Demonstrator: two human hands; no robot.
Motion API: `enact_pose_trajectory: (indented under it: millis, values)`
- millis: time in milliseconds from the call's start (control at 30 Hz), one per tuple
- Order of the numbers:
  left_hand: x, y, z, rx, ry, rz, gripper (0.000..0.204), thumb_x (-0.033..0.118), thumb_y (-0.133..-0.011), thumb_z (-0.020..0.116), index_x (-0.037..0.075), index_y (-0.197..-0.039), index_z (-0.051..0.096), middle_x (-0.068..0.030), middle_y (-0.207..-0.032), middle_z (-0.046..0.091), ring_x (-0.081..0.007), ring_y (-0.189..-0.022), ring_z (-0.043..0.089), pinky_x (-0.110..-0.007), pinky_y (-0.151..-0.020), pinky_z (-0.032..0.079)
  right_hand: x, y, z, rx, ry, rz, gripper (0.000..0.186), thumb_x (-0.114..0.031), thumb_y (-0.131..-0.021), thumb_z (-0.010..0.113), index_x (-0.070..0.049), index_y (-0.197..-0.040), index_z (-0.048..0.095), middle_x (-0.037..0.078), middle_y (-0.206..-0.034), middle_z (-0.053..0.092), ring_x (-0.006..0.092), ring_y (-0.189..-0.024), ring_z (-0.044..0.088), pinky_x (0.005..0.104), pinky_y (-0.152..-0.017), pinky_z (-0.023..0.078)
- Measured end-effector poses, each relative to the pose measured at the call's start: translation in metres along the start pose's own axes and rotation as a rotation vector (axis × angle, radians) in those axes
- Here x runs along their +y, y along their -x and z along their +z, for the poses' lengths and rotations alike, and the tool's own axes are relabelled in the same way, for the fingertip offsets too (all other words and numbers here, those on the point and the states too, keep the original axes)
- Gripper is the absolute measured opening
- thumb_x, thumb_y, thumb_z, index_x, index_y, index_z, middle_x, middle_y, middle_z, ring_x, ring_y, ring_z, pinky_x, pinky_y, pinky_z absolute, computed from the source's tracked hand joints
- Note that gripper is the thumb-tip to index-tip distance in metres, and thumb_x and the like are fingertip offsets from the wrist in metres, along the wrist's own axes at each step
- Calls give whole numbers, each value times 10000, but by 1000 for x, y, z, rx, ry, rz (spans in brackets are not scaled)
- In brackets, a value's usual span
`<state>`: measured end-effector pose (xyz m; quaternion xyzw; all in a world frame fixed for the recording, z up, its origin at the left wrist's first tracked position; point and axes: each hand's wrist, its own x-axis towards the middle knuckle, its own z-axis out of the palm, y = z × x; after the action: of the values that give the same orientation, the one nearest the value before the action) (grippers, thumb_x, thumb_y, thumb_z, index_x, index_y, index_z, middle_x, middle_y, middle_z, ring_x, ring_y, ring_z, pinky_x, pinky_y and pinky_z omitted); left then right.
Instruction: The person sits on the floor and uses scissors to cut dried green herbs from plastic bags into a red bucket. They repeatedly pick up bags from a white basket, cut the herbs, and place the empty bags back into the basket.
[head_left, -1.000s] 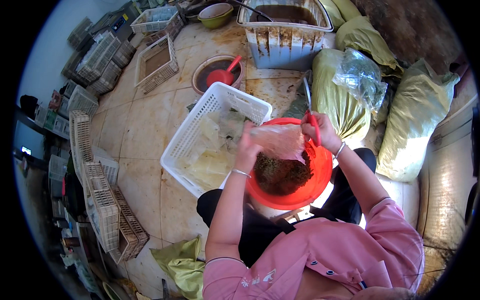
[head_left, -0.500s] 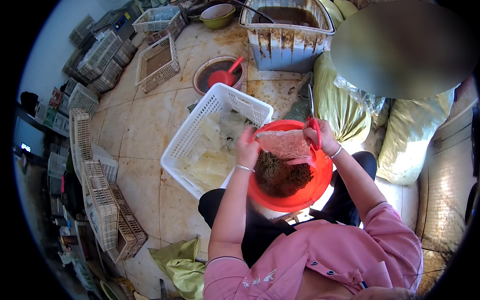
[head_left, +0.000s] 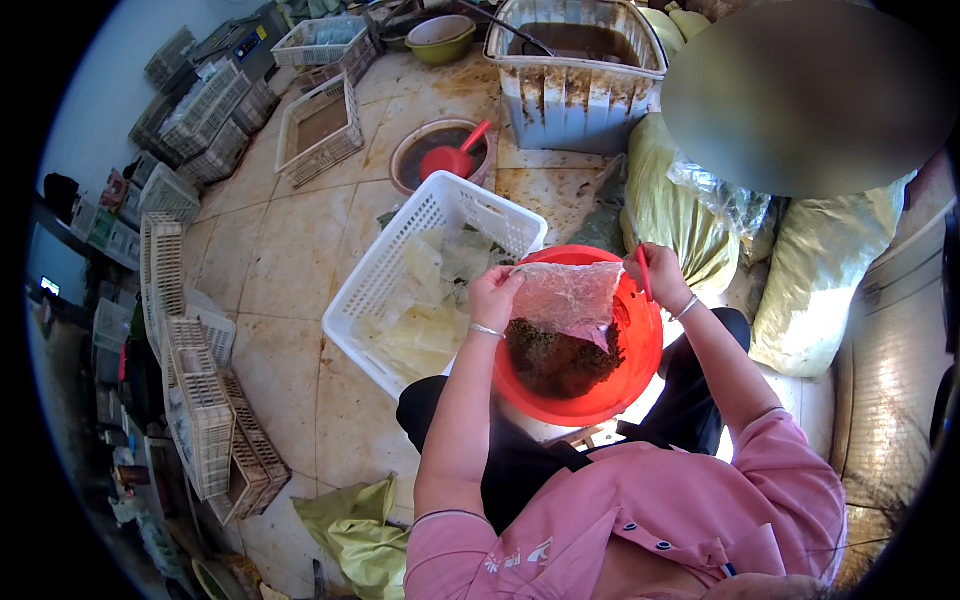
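Observation:
Between my two hands a clear plastic bag [head_left: 568, 296] is stretched out above a red basin [head_left: 640, 345]. Its left upper corner is pinched by my left hand [head_left: 493, 300]. At the bag's right end, my right hand [head_left: 664, 277] is closed around red-handled scissors [head_left: 644, 272]; whether its fingers also grip the bag is hard to tell. The scissors' blades cannot be made out. Dark green-brown, clumpy stuff [head_left: 560, 362] lies in the basin, partly covered by the bag's lower edge. The basin stands between my knees.
A white perforated crate [head_left: 365, 290] holding clear plastic bags adjoins the basin on the left. Beyond it are a tub of brown liquid with a red dipper [head_left: 445, 160] and a large stained bin [head_left: 570, 100]. Full sacks [head_left: 680, 210] stand right; stacked crates [head_left: 195, 390] line the left.
The bag has gone from bunched and slanting to spread nearly flat between my hands. The scissors have turned, so the blades that pointed upward no longer show. My left hand has shifted slightly.

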<state>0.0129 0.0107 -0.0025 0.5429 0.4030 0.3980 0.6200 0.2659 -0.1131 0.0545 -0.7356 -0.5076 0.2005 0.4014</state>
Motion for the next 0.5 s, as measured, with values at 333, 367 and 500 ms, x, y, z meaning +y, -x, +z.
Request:
enact_pose_trajectory:
  millis: [333,367,500]
  values:
    - [22,15,22,-74,-247,260,177,110,-760,716,-25,-855,652,-87,-777,666,-132,-707,599,-274,-692,484,-64,-16,52,-175,206,-374,238,-190,-759,640,-92,-976,649,154,-758,630,358,-692,603,406,-618,489]
    - [24,15,19,-100,-237,257,177,110,-760,716,-24,-856,652,-87,-777,665,-132,-709,597,-274,-695,484,-67,-19,53,-299,172,-323,246,-184,-765,628,-104,-996,652,158,-751,625,360,-674,595,401,-613,484]
    - [25,18,10,-134,-146,251,180,118,-779,697,-25,-878,655,-97,-784,669,-135,-717,604,-284,-698,484,-74,-14,57,-302,86,-314,176,-194,-768,615,-83,-903,640,173,-707,602,361,-642,573,397,-601,467]
